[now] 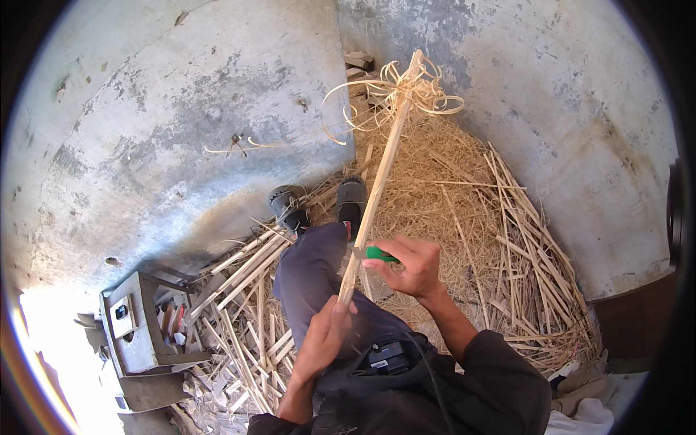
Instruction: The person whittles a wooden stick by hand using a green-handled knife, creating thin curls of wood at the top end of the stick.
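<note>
A long pale strip of split wood or bamboo (386, 159) slants up from my lap past my shoes. My left hand (327, 331) is closed around its near end. Curled thin shavings (413, 93) cling in a bunch near its far end. In my right hand (412, 265) is a knife with a green handle (380, 254). Its blade lies against the strip, a little beyond my left hand; most of the blade is too small to make out.
Loose shavings (428, 174) cover the floor ahead. Split sticks lie piled at the right (533, 254) and at the left (243, 275). A worn wooden stool (135, 333) holding small items stands at the left. Stained walls (203, 94) rise beyond my shoes (352, 199).
</note>
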`<state>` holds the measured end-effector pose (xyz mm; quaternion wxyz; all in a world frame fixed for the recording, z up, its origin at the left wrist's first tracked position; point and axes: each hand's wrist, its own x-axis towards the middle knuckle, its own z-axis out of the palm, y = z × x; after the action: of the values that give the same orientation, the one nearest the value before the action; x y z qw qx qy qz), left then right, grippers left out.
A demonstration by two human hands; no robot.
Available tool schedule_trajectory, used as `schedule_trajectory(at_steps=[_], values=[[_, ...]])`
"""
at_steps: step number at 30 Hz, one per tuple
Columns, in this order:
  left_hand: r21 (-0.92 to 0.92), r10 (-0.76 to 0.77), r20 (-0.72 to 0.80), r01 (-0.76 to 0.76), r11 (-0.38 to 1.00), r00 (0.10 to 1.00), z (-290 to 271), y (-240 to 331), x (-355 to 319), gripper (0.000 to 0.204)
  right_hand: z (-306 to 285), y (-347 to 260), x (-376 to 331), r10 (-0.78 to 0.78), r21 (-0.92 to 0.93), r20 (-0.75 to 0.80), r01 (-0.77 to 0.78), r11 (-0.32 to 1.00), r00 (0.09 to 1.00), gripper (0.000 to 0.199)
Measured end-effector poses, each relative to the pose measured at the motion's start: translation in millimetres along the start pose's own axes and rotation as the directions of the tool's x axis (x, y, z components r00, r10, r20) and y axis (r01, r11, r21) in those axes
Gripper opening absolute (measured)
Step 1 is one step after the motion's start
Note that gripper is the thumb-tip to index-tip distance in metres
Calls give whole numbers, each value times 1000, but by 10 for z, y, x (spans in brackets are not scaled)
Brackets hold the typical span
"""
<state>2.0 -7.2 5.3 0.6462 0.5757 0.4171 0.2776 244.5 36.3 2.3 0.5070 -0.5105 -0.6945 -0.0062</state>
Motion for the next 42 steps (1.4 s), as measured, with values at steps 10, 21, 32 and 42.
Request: schedule_trajectory(at_steps=[10, 21, 32, 42], values=[[48, -41, 89, 37, 998, 995, -28, -228, -182, 36, -222, 411, 248, 285, -19, -188, -294, 956, 940, 33], [40, -41, 51, 39, 998, 998, -43, -86, -137, 37, -124, 187, 80, 157, 128, -8, -155, 980, 988, 37], [77, -45, 47, 42, 996, 998, -38, -52, -134, 38, -146, 168, 102, 131, 125, -18, -128, 984, 991, 39], [131, -72, -23, 75, 989, 997, -44, -42, -123, 29, -165, 164, 109, 100, 60, 61, -104, 993, 993, 35]])
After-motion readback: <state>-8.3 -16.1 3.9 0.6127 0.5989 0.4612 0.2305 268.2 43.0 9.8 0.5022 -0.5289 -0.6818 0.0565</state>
